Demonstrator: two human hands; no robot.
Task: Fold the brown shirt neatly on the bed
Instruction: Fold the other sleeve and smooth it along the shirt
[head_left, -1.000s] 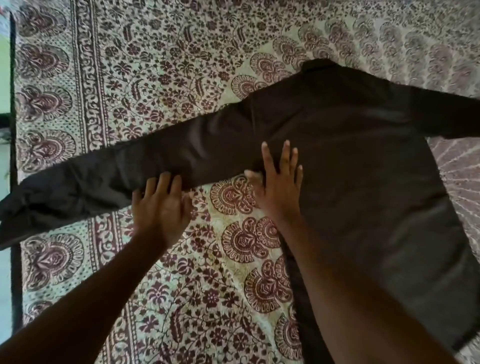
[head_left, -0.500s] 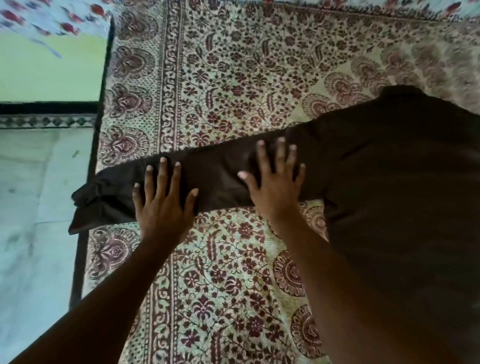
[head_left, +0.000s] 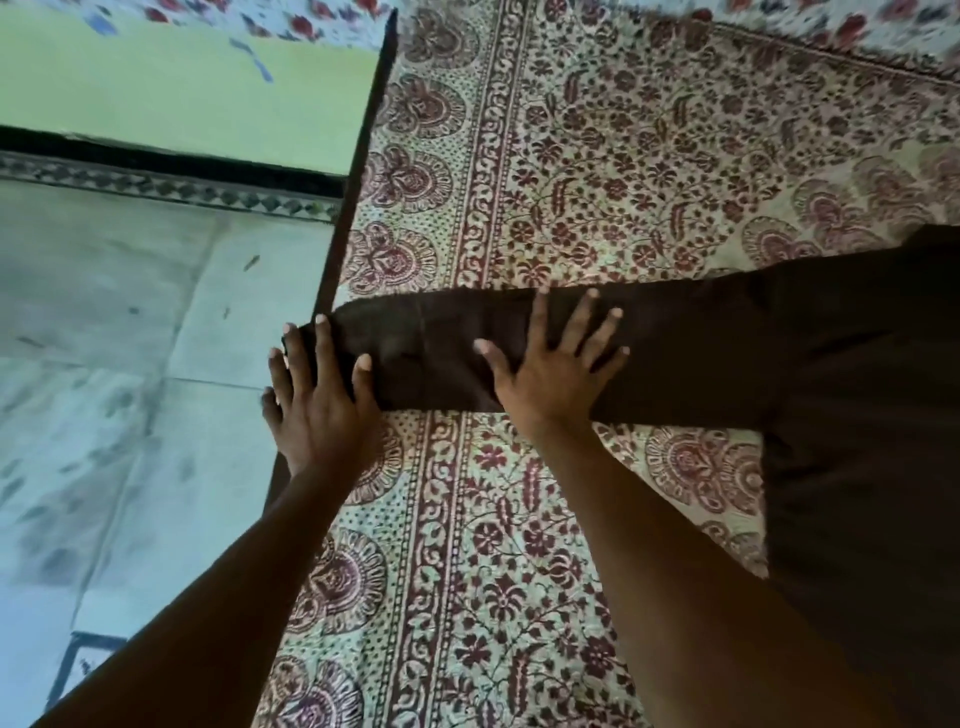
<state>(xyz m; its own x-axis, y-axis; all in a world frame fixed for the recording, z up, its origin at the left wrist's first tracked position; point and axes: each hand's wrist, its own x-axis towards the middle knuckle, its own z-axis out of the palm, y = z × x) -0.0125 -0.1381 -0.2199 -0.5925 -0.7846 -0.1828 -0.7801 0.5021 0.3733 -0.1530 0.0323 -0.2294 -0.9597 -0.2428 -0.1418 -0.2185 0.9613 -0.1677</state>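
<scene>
The brown shirt (head_left: 857, 415) lies flat on the bed, its body at the right and one long sleeve (head_left: 691, 353) stretched left to the bed's edge. My left hand (head_left: 317, 405) rests flat, fingers spread, on the cuff end of that sleeve at the bed's edge. A little to the right, my right hand (head_left: 550, 369) presses flat on the sleeve with its fingers apart. Neither hand grips the cloth. The right part of the shirt runs out of view.
The bed carries a cream sheet (head_left: 571, 156) printed with maroon flowers. Its dark left edge (head_left: 358, 182) drops to a pale tiled floor (head_left: 104, 389). A green wall (head_left: 182, 93) with a dark skirting stands beyond the floor.
Both hands have slid left along the sleeve, from near the armpit out to the cuff at the bed's edge. The view has swung left, showing the floor.
</scene>
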